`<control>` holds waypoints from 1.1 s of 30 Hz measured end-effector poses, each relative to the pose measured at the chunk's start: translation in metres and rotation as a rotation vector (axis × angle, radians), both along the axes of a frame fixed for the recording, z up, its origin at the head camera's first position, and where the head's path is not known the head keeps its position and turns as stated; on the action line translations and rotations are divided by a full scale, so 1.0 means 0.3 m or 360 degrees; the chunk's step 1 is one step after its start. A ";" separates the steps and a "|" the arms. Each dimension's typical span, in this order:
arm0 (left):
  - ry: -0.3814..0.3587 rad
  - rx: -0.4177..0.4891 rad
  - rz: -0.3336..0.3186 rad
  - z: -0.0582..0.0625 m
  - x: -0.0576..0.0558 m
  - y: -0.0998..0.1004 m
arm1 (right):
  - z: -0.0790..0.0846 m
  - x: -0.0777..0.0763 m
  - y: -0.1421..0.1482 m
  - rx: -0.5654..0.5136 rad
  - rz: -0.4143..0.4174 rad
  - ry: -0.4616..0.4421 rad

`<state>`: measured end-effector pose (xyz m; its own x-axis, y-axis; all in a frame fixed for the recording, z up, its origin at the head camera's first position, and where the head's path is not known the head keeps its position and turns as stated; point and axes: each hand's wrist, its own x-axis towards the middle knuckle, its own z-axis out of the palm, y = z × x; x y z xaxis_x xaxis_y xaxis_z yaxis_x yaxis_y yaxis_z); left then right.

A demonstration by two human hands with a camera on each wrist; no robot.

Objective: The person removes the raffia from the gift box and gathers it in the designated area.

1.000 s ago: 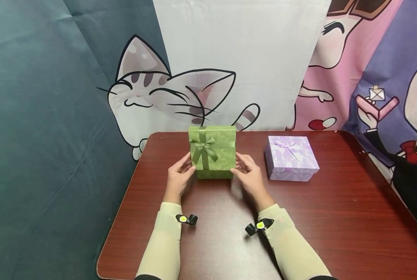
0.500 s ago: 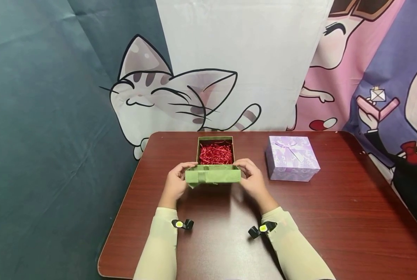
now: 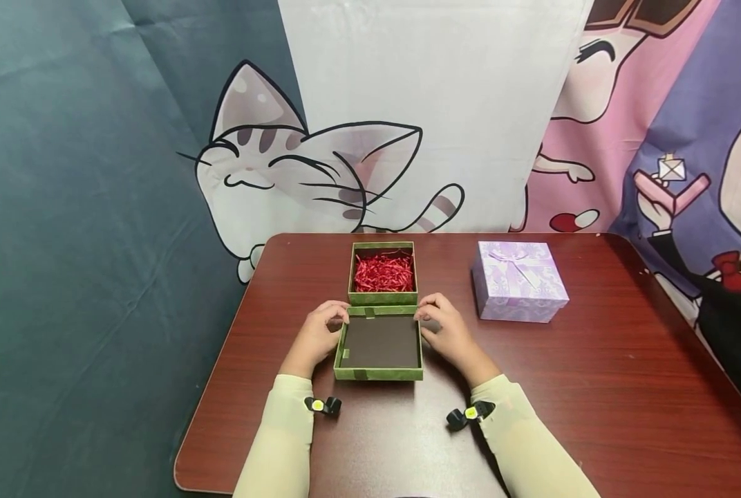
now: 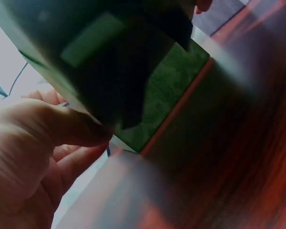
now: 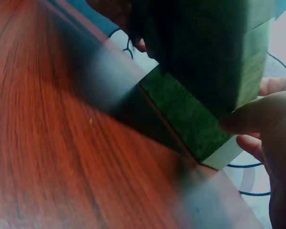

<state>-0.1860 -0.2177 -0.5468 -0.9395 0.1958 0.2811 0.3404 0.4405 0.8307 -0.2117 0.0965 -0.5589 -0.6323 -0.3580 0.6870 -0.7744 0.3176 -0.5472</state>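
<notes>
Green lid (image 3: pixel 383 342), probably cardboard, was inside-up at 6 o'clock of the open box (image 3: pixel 383 298) with red shredded paper (image 3: pixel 384 272). Left hand (image 3: pixel 316 337) pinched it near its 11 o'clock corner, right hand (image 3: pixel 450 337) near 1 o'clock. Looked light, stiff, likely dentable along thin walls; opposite side walls seemed the best hold. Lilac box (image 3: pixel 520 280) stood at 2 o'clock, untouched.

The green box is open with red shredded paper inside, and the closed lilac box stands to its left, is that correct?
Not quite: the closed lilac box stands to the right of the green box, as the head view shows. The green box is indeed open, with red shredded paper inside.
</notes>
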 end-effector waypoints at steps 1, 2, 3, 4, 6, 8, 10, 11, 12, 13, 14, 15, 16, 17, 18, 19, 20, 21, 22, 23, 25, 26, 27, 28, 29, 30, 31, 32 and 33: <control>-0.0006 -0.0053 0.0000 -0.007 -0.002 -0.001 | -0.008 -0.002 0.003 0.0048 0.0002 0.0016; -0.0013 -0.0101 0.0001 -0.015 -0.005 -0.002 | -0.016 -0.004 0.005 0.0102 -0.0003 0.0033; -0.0017 -0.0146 0.0004 -0.022 -0.008 -0.002 | -0.024 -0.005 0.007 0.0152 -0.0009 0.0048; -0.0020 -0.0183 0.0007 -0.029 -0.013 -0.002 | -0.030 -0.007 0.008 0.0198 -0.0012 0.0060; -0.0039 -0.0232 0.0015 -0.037 -0.018 -0.002 | -0.038 -0.006 0.009 0.0278 -0.0006 0.0051; -0.0061 -0.0249 0.0023 -0.043 -0.021 -0.001 | -0.041 -0.001 0.010 0.0339 0.0011 -0.0001; -0.0069 -0.0255 0.0029 -0.042 -0.020 0.000 | -0.041 0.003 0.011 0.0381 0.0033 -0.0056; -0.0069 -0.0257 0.0032 -0.041 -0.020 0.001 | -0.041 0.005 0.011 0.0394 0.0043 -0.0088; -0.0066 -0.0262 0.0036 -0.041 -0.019 0.001 | -0.040 0.006 0.011 0.0404 0.0055 -0.0111; -0.0055 -0.0272 0.0041 -0.041 -0.019 0.002 | -0.041 0.007 0.011 0.0411 0.0065 -0.0130; -0.0035 -0.0280 0.0047 -0.042 -0.019 0.001 | -0.042 0.006 0.012 0.0412 0.0073 -0.0133; -0.0016 -0.0277 0.0059 -0.042 -0.019 0.000 | -0.042 0.005 0.014 0.0414 0.0080 -0.0145; 0.0007 -0.0267 0.0080 -0.042 -0.019 -0.001 | -0.039 0.005 0.017 0.0412 0.0083 -0.0165; 0.0042 -0.0250 0.0110 -0.042 -0.019 -0.003 | -0.034 0.006 0.020 0.0401 0.0084 -0.0189; 0.0081 -0.0209 0.0142 -0.039 -0.019 -0.005 | -0.027 0.007 0.025 0.0382 0.0079 -0.0213; 0.0122 -0.0145 0.0175 -0.034 -0.020 -0.006 | -0.020 0.006 0.032 0.0361 0.0057 -0.0231; 0.0174 -0.0071 0.0208 -0.028 -0.022 -0.008 | -0.012 0.004 0.039 0.0334 0.0025 -0.0244; 0.0221 0.0009 0.0241 -0.019 -0.024 -0.009 | 0.001 0.002 0.046 0.0303 -0.0012 -0.0267; 0.0267 0.0081 0.0266 -0.009 -0.027 -0.008 | 0.017 -0.001 0.051 0.0258 -0.0051 -0.0283; 0.0310 0.0146 0.0278 0.003 -0.031 -0.007 | 0.034 -0.007 0.056 0.0212 -0.0090 -0.0286; 0.0357 0.0206 0.0276 0.026 -0.043 0.000 | 0.071 -0.027 0.062 0.0138 -0.0172 -0.0249; 0.0362 0.0183 0.0275 0.037 -0.050 0.006 | 0.094 -0.039 0.061 0.0110 -0.0198 -0.0226; 0.0355 0.0143 0.0270 0.047 -0.057 0.013 | 0.120 -0.052 0.057 0.0090 -0.0213 -0.0211; 0.0338 0.0087 0.0261 0.054 -0.065 0.020 | 0.145 -0.068 0.050 0.0083 -0.0218 -0.0187; 0.0315 0.0014 0.0260 0.059 -0.072 0.028 | 0.171 -0.084 0.039 0.0102 -0.0216 -0.0169; 0.0295 -0.0061 0.0261 0.062 -0.077 0.037 | 0.199 -0.102 0.024 0.0142 -0.0206 -0.0169; 0.0274 -0.0121 0.0265 0.063 -0.083 0.045 | 0.227 -0.121 0.005 0.0205 -0.0190 -0.0184; 0.0251 -0.0166 0.0275 0.063 -0.086 0.053 | 0.250 -0.145 -0.017 0.0295 -0.0168 -0.0211; 0.0234 -0.0197 0.0288 0.061 -0.088 0.060 | 0.274 -0.169 -0.041 0.0399 -0.0140 -0.0257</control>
<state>-0.2125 -0.1997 -0.5284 -0.9133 0.0698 0.4013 0.3596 0.6006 0.7141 -0.2623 0.0843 -0.4767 -0.7622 -0.4429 0.4722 -0.6474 0.5200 -0.5572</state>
